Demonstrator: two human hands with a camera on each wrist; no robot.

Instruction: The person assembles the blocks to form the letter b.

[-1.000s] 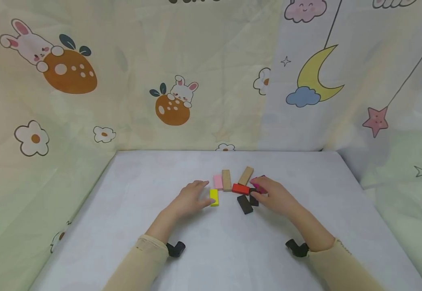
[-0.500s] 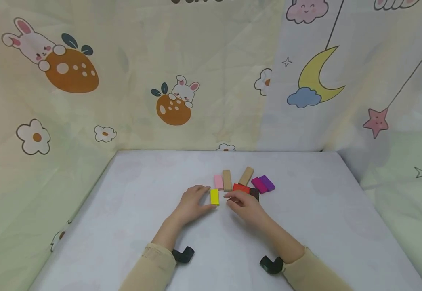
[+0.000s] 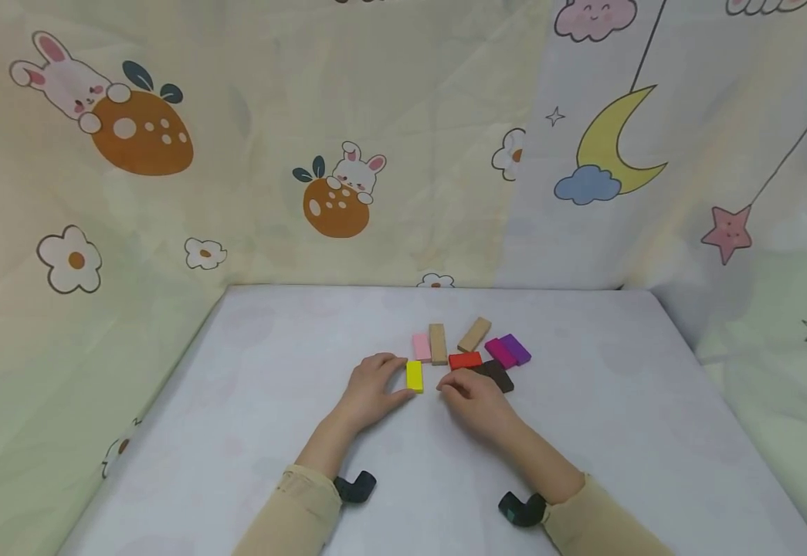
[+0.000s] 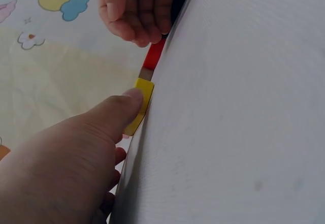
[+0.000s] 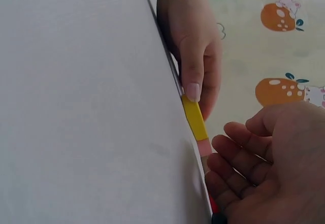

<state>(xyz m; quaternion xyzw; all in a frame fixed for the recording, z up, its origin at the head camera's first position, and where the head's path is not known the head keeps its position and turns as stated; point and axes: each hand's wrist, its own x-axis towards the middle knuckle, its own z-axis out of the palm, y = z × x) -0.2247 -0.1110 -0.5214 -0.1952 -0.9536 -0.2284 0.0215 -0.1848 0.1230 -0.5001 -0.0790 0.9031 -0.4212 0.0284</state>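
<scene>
I read yellow block [image 3: 414, 376] long axis near-to-far; left hand [image 3: 370, 392] pinching its ends; right hand [image 3: 479, 401] nearby, fingers loosely curled.

The yellow block [image 3: 414, 377] is plain and bright. Farther off, the pink block [image 3: 421, 347] is pale, the left tan block [image 3: 438, 344] and right tan block [image 3: 475, 334] light wood-brown. The red block [image 3: 465, 361] is plain, the dark block [image 3: 498, 375] near-black; far right are a magenta block [image 3: 500, 353] and a purple block [image 3: 517, 349]. The bench [image 3: 292, 332] is white. Left sleeve [image 3: 295, 513] and right sleeve [image 3: 601, 521] are beige. The backdrop [image 3: 250, 177] blends cream, lilac and pale green, printed with white rabbits [image 3: 68, 86], orange fruit [image 3: 142, 137], white flowers [image 3: 69, 259], a yellow moon [image 3: 601, 135], a blue cloud [image 3: 587, 185] and a pink star [image 3: 727, 232].
</scene>
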